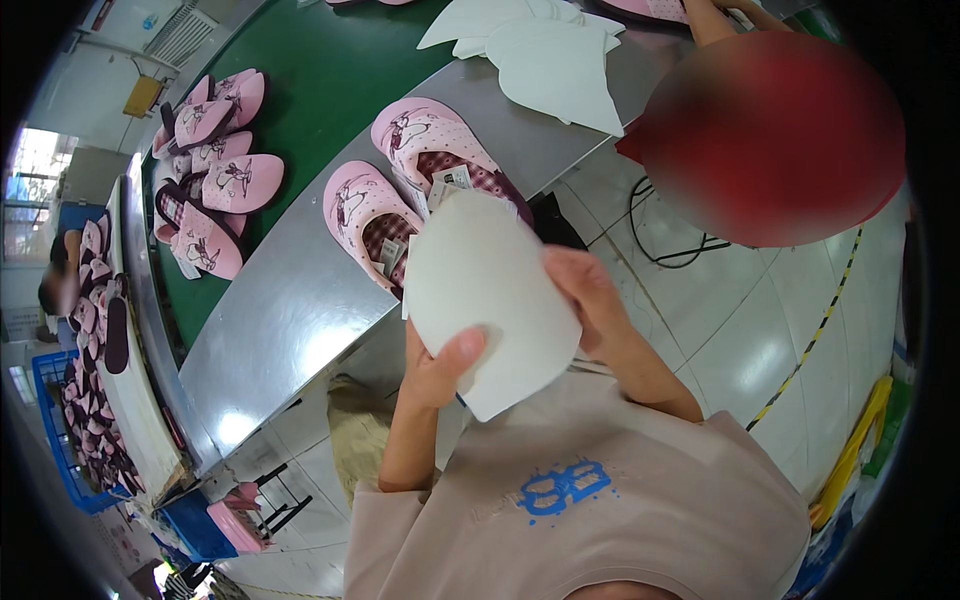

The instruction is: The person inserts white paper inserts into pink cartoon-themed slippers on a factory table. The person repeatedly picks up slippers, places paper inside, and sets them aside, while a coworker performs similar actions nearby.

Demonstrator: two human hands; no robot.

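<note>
Between my two hands is a white shaped sheet point(490, 290), rounded at its far end, like stiff paper or card. My left hand point(440, 370) grips its lower left side, thumb on top. My right hand point(585, 295) holds its right edge, with the fingers partly hidden behind it. Just beyond the sheet, two pink slippers with printed toes lie on the metal table edge: a left slipper point(352, 195) and a right slipper point(425, 125). Both have dark checked linings and white tags. The sheet covers part of their heel ends.
A green conveyor belt point(310, 60) runs beside the metal table point(290, 330), carrying several pink slippers point(235, 185). More white sheets point(555, 70) lie on the table's far part. A person in a red cap point(780, 140) is close on the right. A blue crate point(50, 400) of slippers stands left.
</note>
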